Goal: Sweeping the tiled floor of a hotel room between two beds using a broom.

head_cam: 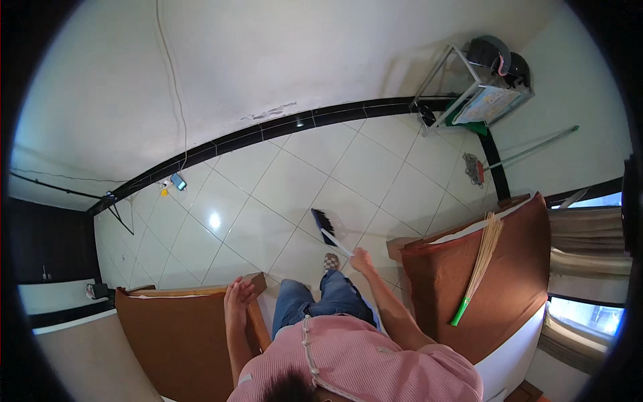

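In the head view my right hand (pixel 361 260) grips the pale handle of a broom (pixel 329 233). The broom's dark head has black bristles and rests on the white tiled floor (pixel 276 181), just beyond my foot in a checked sock (pixel 331 262). My left hand (pixel 238 297) holds nothing, its fingers loosely spread. It is raised near the corner of a wooden-framed piece of furniture with a brown cover (pixel 171 341).
On another brown-covered piece (pixel 432 281) at right lies a stick broom (pixel 479 271) with a green handle. A mop (pixel 474 168) leans against the wall. Helmets (pixel 495 58) sit on a metal rack (pixel 474 90). A phone (pixel 178 181) lies beside the left wall with cables.
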`<state>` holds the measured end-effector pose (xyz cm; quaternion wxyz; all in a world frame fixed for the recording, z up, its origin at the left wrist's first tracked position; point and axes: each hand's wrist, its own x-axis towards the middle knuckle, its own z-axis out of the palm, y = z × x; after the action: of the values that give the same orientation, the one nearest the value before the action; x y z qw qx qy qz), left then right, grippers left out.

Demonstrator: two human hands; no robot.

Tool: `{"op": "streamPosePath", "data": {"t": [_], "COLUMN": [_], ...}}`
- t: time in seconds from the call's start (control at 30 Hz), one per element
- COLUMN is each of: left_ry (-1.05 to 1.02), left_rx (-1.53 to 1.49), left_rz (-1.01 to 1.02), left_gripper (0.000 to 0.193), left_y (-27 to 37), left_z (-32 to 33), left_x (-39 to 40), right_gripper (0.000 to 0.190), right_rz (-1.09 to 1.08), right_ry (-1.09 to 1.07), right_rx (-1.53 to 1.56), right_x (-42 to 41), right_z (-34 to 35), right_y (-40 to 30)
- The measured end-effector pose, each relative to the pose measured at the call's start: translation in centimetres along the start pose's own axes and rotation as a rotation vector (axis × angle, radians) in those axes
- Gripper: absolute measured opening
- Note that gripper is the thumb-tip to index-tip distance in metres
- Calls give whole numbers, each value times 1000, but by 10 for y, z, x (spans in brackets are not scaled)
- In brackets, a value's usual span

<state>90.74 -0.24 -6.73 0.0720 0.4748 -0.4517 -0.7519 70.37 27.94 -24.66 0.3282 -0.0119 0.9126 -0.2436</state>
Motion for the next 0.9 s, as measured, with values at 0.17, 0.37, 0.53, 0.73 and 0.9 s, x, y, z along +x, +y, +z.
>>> {"op": "streamPosePath", "data": {"t": [0.17,0.37,0.53,0.73,0.9], "left_ry": [-181,-345,-459,-442,-307], "left_rx": [45,222,291,273,209], "left_rz": [-10,-20,-16,-84,-79], "left_gripper": [37,39,37,32,31], "left_y": [10,37,45,54,68], "left_z": [58,115,136,134,95], "left_x": [30,49,64,79,95], "right_gripper": [25,21,18,19,25], "right_rz": [-72,178,168,237,80], "right_ry": [269,230,423,269,-35], "right_rx": [220,139,-217,-261,-385], "right_x": [-4,-31,43,114,120], "right_z": [-81,-201,-181,-118,-84], "right_y": [116,108,132,119,-12]}}
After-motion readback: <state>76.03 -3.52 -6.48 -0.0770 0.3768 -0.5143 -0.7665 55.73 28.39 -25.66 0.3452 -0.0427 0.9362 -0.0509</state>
